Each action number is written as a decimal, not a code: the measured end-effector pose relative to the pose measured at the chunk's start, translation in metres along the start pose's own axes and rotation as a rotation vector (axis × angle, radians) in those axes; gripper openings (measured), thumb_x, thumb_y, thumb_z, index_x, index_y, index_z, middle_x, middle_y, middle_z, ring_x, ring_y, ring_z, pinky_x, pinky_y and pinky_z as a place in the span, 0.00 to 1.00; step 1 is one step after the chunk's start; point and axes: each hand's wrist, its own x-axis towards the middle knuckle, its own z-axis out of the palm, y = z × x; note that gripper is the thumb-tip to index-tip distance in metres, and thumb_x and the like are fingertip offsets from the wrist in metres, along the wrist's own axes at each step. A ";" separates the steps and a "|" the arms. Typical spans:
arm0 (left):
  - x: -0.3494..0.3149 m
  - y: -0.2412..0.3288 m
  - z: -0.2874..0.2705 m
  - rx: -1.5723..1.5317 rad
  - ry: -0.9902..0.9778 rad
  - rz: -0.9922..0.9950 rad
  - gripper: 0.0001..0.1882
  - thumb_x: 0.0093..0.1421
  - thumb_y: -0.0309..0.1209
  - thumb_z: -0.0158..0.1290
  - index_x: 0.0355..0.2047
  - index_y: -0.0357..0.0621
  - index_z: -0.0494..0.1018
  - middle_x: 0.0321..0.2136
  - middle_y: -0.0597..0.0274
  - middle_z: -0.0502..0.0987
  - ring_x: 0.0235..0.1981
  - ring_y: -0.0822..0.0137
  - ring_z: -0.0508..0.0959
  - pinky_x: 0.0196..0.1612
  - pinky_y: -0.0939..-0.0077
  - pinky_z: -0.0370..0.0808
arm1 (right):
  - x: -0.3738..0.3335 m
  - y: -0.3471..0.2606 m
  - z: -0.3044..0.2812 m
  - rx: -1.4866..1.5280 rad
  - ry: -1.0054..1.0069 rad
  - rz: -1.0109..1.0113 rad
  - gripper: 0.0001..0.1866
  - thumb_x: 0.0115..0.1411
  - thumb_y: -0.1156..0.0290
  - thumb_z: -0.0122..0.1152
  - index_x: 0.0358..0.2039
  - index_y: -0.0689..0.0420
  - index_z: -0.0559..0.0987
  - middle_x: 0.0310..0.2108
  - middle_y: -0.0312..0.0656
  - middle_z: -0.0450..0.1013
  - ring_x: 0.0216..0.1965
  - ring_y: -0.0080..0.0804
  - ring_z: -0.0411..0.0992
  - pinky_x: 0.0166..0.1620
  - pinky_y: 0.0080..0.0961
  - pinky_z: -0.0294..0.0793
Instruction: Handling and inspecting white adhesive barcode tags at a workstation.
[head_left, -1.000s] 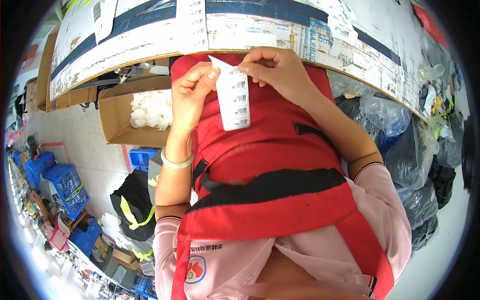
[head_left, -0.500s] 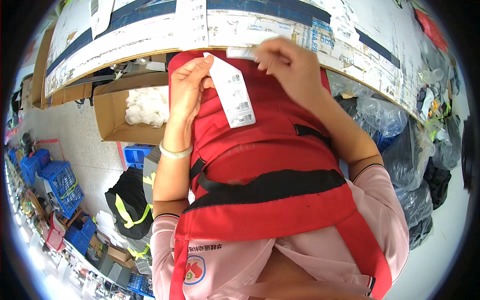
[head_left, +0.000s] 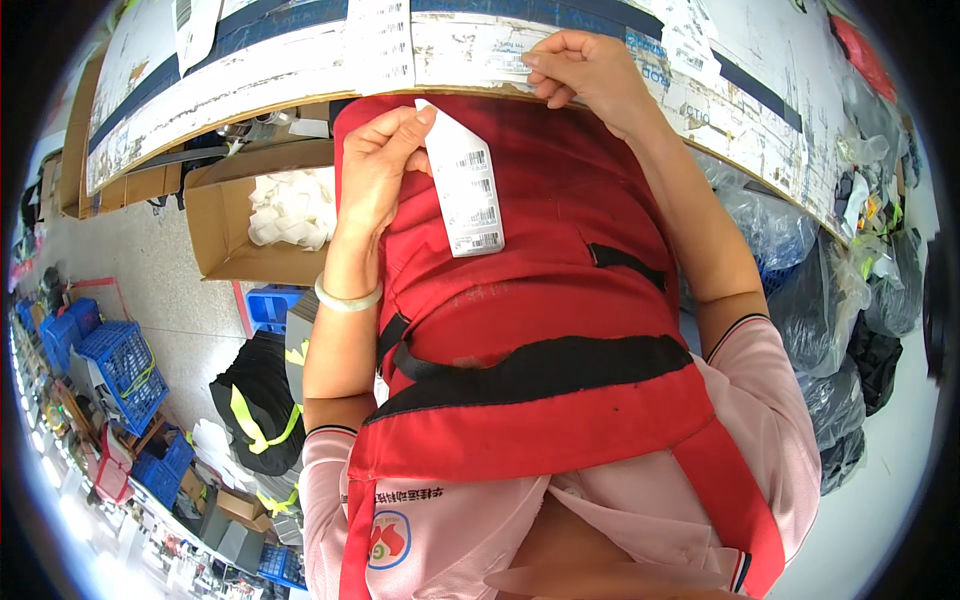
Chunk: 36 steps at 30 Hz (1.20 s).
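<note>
White paper, by the look of it, makes up the label strip (head_left: pixel 467 200), which hangs in front of the far part of the red apron (head_left: pixel 545 270), its barred print facing the wearer. Whether its lower end brushes the cloth, I can't tell from here. I'd judge it next to weightless, bendy yet springy enough to keep itself flat, perhaps a little slick, and easy to crease or tear. Its top runs to a slanting point, and there the left hand (head_left: pixel 385 150), left of the apron's middle, has its grip pinched between thumb and forefinger. That corner seems a sound hold, since it leaves the print uncovered; the plain side edges would serve too, taken lightly.

Past the apron's far edge, the right hand (head_left: pixel 592 78) is over the worn white desk (head_left: pixel 270 92), its thumb and forefinger drawn close together; whether that grip has anything in it, I can't tell. Left of the apron, a cardboard box (head_left: pixel 235 265) holds white scraps (head_left: pixel 290 210); right of it, clear plastic bags (head_left: pixel 808 300) are heaped.
</note>
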 end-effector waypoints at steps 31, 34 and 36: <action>0.002 -0.003 0.006 -0.016 -0.058 -0.022 0.09 0.63 0.30 0.52 0.34 0.35 0.77 0.27 0.63 0.79 0.25 0.77 0.77 0.27 0.85 0.73 | -0.012 -0.007 -0.005 0.025 0.013 -0.039 0.09 0.60 0.68 0.60 0.34 0.62 0.78 0.25 0.36 0.75 0.24 0.17 0.72 0.27 0.12 0.73; -0.003 0.000 0.002 -0.030 -0.001 -0.039 0.09 0.63 0.29 0.51 0.35 0.36 0.76 0.29 0.63 0.79 0.27 0.76 0.78 0.30 0.84 0.76 | -0.022 -0.004 -0.029 0.072 0.097 -0.093 0.09 0.60 0.68 0.59 0.35 0.61 0.78 0.25 0.36 0.75 0.24 0.18 0.72 0.27 0.13 0.73; -0.004 0.000 -0.002 -0.075 -0.016 -0.054 0.08 0.63 0.29 0.51 0.35 0.36 0.76 0.29 0.63 0.79 0.28 0.75 0.78 0.31 0.83 0.77 | -0.029 -0.002 -0.060 0.065 0.255 -0.120 0.08 0.60 0.69 0.59 0.35 0.61 0.79 0.25 0.35 0.75 0.23 0.18 0.71 0.28 0.15 0.72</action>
